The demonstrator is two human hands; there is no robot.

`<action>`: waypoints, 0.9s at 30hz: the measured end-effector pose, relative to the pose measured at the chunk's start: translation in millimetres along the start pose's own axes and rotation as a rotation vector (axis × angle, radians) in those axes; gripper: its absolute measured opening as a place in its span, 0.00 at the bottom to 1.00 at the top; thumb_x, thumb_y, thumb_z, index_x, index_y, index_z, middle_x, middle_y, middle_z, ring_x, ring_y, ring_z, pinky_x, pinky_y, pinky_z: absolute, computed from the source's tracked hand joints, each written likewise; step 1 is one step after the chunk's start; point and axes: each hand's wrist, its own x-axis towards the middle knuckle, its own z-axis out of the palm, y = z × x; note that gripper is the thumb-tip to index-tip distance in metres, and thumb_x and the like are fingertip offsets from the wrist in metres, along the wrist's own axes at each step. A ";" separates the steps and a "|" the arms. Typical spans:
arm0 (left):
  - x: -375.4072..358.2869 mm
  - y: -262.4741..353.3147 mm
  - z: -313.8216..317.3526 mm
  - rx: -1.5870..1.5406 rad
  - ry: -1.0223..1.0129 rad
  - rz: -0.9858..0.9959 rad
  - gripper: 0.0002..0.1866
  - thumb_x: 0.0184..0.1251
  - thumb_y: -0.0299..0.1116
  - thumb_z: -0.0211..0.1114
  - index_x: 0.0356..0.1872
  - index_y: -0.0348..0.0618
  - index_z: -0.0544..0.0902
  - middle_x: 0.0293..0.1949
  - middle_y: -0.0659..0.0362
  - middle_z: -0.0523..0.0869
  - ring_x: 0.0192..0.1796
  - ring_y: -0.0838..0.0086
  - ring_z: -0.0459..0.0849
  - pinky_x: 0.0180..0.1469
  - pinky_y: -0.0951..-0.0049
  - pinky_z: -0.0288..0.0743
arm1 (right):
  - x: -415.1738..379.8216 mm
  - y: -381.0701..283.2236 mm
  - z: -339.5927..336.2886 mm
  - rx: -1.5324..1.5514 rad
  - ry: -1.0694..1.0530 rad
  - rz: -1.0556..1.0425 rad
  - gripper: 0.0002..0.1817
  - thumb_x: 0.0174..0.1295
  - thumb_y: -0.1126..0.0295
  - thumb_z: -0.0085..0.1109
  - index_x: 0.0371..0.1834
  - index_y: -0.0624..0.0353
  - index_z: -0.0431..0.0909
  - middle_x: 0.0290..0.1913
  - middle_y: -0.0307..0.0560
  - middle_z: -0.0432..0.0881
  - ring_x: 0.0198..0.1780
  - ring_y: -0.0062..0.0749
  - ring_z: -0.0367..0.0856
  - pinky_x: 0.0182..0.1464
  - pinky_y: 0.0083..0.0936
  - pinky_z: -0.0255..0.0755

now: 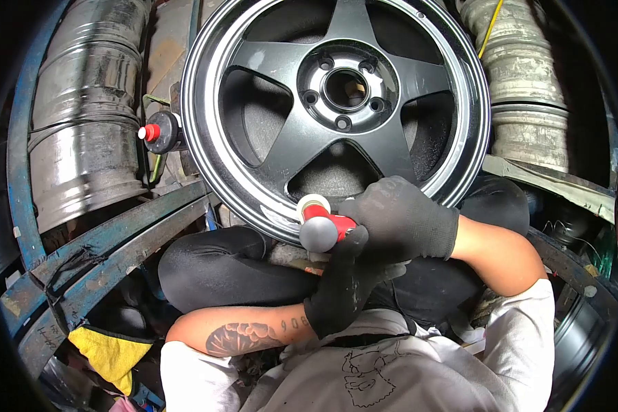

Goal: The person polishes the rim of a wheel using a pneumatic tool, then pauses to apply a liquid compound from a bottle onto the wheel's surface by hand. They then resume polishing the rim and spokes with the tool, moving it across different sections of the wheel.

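Polisher [321, 223] seemingly against wheel rim [254, 199]

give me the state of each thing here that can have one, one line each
black wheel rim: upright on its edge, face toward the camera
polishing tool: held in both hands, its pad pressed on the rim's lower lip
left hand: gloved, wrapped around the tool from below
right hand: gloved, gripping the tool from the side
red-capped can: lying sideways left of the rim, cap on
yellow cloth: crumpled, lower left
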 end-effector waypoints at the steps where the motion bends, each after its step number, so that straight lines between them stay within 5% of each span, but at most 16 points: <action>1: 0.3 0.1 0.1 -0.033 0.014 -0.009 0.39 0.75 0.59 0.60 0.72 0.35 0.68 0.64 0.46 0.80 0.65 0.59 0.82 0.71 0.54 0.75 | 2.7 -2.7 -3.8 0.001 -0.030 0.016 0.24 0.50 0.52 0.71 0.48 0.50 0.80 0.26 0.54 0.85 0.32 0.59 0.86 0.36 0.51 0.77; 3: 3.0 2.2 -1.1 -0.172 0.063 -0.096 0.39 0.75 0.58 0.60 0.73 0.34 0.67 0.65 0.46 0.80 0.66 0.58 0.81 0.71 0.53 0.74 | 3.3 -4.6 -5.1 -0.003 -0.043 0.029 0.25 0.50 0.52 0.70 0.49 0.50 0.80 0.26 0.55 0.84 0.32 0.59 0.86 0.36 0.52 0.77; 7: -3.4 -6.3 -4.8 0.064 -0.028 0.140 0.40 0.75 0.59 0.60 0.73 0.34 0.68 0.65 0.46 0.80 0.67 0.58 0.81 0.71 0.53 0.75 | 5.1 -6.5 -2.8 -0.027 -0.007 0.025 0.25 0.50 0.51 0.70 0.50 0.49 0.80 0.25 0.54 0.84 0.31 0.59 0.86 0.35 0.52 0.77; 12: 0.2 5.6 2.7 -0.213 0.096 -0.091 0.40 0.75 0.60 0.59 0.72 0.34 0.69 0.65 0.45 0.81 0.66 0.58 0.82 0.71 0.55 0.75 | 6.3 -5.1 -4.5 -0.013 -0.072 0.060 0.27 0.50 0.51 0.70 0.54 0.48 0.80 0.25 0.55 0.84 0.31 0.59 0.86 0.34 0.52 0.77; 17: 2.2 6.4 2.5 -0.154 0.063 -0.098 0.38 0.77 0.59 0.57 0.71 0.33 0.71 0.64 0.44 0.82 0.66 0.58 0.82 0.70 0.58 0.75 | 4.7 -3.7 -4.8 0.006 -0.055 0.063 0.28 0.51 0.52 0.70 0.56 0.46 0.79 0.24 0.55 0.84 0.31 0.60 0.86 0.34 0.51 0.77; 19: 2.3 8.3 6.4 -0.203 0.072 -0.124 0.38 0.78 0.59 0.56 0.72 0.33 0.70 0.65 0.45 0.81 0.66 0.58 0.82 0.70 0.58 0.75 | 3.9 -4.8 -9.2 0.015 -0.107 0.105 0.18 0.53 0.52 0.67 0.39 0.53 0.83 0.27 0.56 0.86 0.35 0.58 0.88 0.39 0.49 0.80; 21: 2.3 11.0 7.3 -0.172 0.051 -0.119 0.38 0.79 0.59 0.55 0.73 0.33 0.69 0.66 0.45 0.81 0.67 0.58 0.82 0.71 0.58 0.75 | 3.3 -3.4 -9.4 0.012 -0.114 0.100 0.18 0.53 0.53 0.67 0.40 0.53 0.83 0.28 0.56 0.86 0.35 0.58 0.88 0.40 0.49 0.80; 23: 0.8 11.5 6.7 -0.186 0.049 -0.121 0.38 0.80 0.59 0.55 0.74 0.33 0.68 0.67 0.45 0.80 0.69 0.58 0.80 0.73 0.58 0.72 | 0.9 2.5 -2.2 0.002 -0.085 0.053 0.28 0.51 0.54 0.69 0.57 0.45 0.79 0.26 0.55 0.85 0.32 0.60 0.86 0.35 0.53 0.78; 27: 4.2 14.0 7.4 -0.246 -0.005 -0.092 0.37 0.82 0.57 0.54 0.75 0.33 0.66 0.69 0.45 0.77 0.72 0.58 0.76 0.78 0.57 0.66 | 0.7 5.9 3.8 0.047 0.007 0.071 0.25 0.50 0.53 0.70 0.52 0.47 0.81 0.27 0.56 0.85 0.33 0.60 0.86 0.37 0.52 0.78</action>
